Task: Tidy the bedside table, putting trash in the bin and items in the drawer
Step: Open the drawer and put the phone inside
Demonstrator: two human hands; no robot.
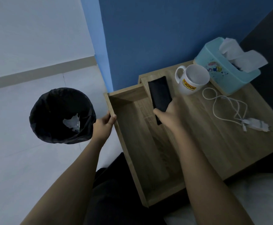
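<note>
A black remote (159,95) is gripped at its near end by the right hand (168,114), above the open drawer (132,127). The drawer's front edge is clasped by the left hand (104,125).

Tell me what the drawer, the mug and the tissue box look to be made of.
Drawer: seemingly laminated board, matte, with printed-looking light wood grain and square-cut panel edges.
Mug: probably glazed ceramic, since it is white and smooth with a thick rim and a printed logo.
Tissue box: likely moulded plastic, a pale turquoise with rounded corners, a slight sheen and cartoon prints.
</note>
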